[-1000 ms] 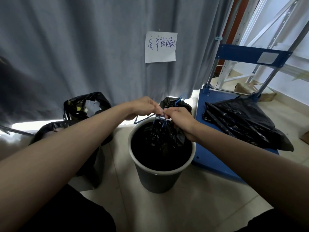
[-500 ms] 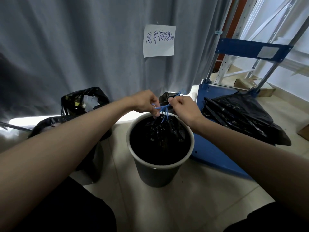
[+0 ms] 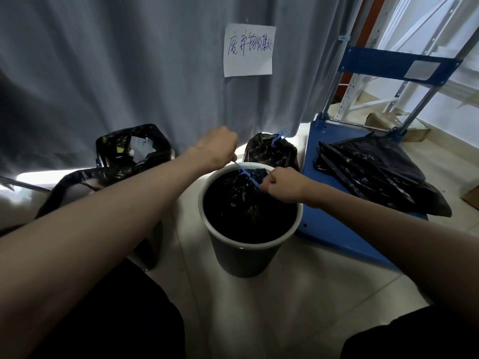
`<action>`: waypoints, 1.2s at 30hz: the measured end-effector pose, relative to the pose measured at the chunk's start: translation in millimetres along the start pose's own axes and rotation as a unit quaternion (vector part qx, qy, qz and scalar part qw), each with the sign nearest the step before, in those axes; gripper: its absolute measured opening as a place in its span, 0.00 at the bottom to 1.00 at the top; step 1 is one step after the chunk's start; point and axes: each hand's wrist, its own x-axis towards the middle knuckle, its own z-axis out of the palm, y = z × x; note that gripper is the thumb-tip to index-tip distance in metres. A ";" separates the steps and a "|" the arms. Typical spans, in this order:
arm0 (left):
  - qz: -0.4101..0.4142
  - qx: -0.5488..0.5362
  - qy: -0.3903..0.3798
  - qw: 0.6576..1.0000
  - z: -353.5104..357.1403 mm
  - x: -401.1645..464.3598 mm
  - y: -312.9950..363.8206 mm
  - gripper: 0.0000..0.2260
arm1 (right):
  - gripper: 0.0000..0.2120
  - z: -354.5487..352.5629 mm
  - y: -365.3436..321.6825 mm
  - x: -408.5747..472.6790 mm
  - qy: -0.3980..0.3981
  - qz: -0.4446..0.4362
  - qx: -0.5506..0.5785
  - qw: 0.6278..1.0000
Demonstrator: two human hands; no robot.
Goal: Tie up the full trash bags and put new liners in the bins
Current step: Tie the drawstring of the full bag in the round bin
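Gripping thin blue drawstring [image 3: 247, 174] ends, both fists, left hand [image 3: 216, 149], right hand [image 3: 281, 185], cinch crinkled black bag [image 3: 241, 198].

I count two hands: my left hand [image 3: 216, 147] and right hand [image 3: 281, 183]. One round bin [image 3: 248, 251] stands at center. Three black bags: one in the bin [image 3: 246, 193], one tied bag [image 3: 269, 151] at twelve o'clock, one open bag [image 3: 132, 149] at ten. One liner pile [image 3: 375, 177] at three.

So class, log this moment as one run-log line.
step: tying bag | left hand: pulls blue drawstring | right hand: pulls other end | black bag: in round bin | knot: not visibly finished
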 end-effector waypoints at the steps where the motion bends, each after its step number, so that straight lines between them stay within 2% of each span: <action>1: 0.008 0.028 0.003 1.000 6.1 0.0 0.9 0.10 | 0.13 1.3 0.3 -1.6 -0.021 0.009 -0.007 1.000; 7: 0.043 0.142 0.003 0.989 32.5 1.1 4.5 0.08 | 0.13 -0.3 6.6 -2.6 -0.137 0.042 -0.011 0.990; 11: 0.047 0.111 -0.014 0.993 27.6 7.6 1.6 0.10 | 0.16 0.6 19.0 -5.2 -0.178 0.058 0.004 0.982; 15: 0.040 0.053 -0.056 0.996 9.5 13.1 -7.9 0.09 | 0.12 5.0 27.1 -3.5 -0.136 0.030 0.126 0.982; 17: 0.056 0.047 -0.083 0.994 7.9 10.7 -9.2 0.08 | 0.08 6.8 26.1 -1.0 -0.122 0.033 0.228 0.965; 19: 0.094 0.071 -0.094 0.989 10.5 7.2 -6.9 0.12 | 0.06 10.0 22.3 0.2 -0.121 0.032 0.274 0.954; 21: 0.128 0.091 -0.087 0.984 14.8 3.7 -4.2 0.16 | 0.07 14.4 19.2 2.4 -0.117 0.026 0.266 0.956; 27: 0.167 0.112 -0.079 0.976 30.0 -5.0 3.0 0.28 | 0.20 20.7 13.3 5.8 -0.157 -0.010 0.229 0.961; 29: 0.164 0.119 -0.089 0.975 30.0 -7.0 3.8 0.25 | 0.24 21.4 13.0 6.8 -0.156 -0.030 0.209 0.965; 32: 0.169 0.141 -0.098 0.970 29.9 -7.5 1.6 0.15 | 0.25 23.6 13.5 9.0 -0.141 -0.049 0.182 0.972; 36: 0.143 0.125 -0.097 0.977 30.6 -5.1 -0.3 0.10 | 0.26 27.9 14.6 12.5 -0.113 -0.085 0.122 0.982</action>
